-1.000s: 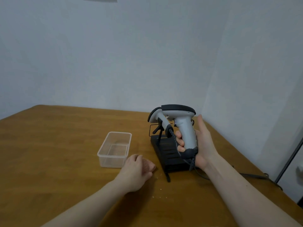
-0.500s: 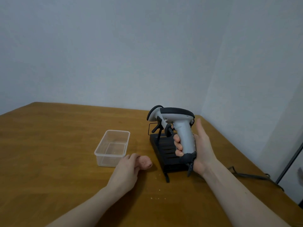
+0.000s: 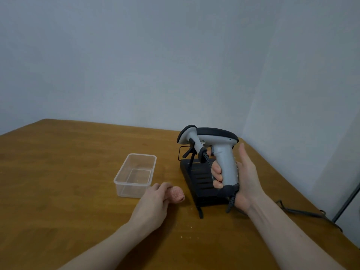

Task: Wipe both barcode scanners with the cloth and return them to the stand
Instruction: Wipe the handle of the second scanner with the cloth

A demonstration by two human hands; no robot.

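Observation:
My right hand (image 3: pixel 243 182) grips the handle of a grey barcode scanner (image 3: pixel 222 152) with a black top, holding it upright just above the black stand (image 3: pixel 200 182). A second grey scanner (image 3: pixel 188 136) sits in the stand's wire holder behind it, its coiled cable hanging down. On the table left of the stand, my left hand (image 3: pixel 153 205) holds a rolled pink cloth (image 3: pixel 176 194), fingers curled over its near end.
A clear, empty plastic tub (image 3: pixel 120 178) stands on the wooden table (image 3: pixel 58 182) left of the cloth. A dark cable (image 3: pixel 303 212) trails from the stand toward the right table edge. Crumbs lie in front of the stand. Walls close in behind and to the right.
My right hand has kept the scanner in nearly the same place above the stand. My left hand has drawn back slightly, uncovering more of the pink cloth.

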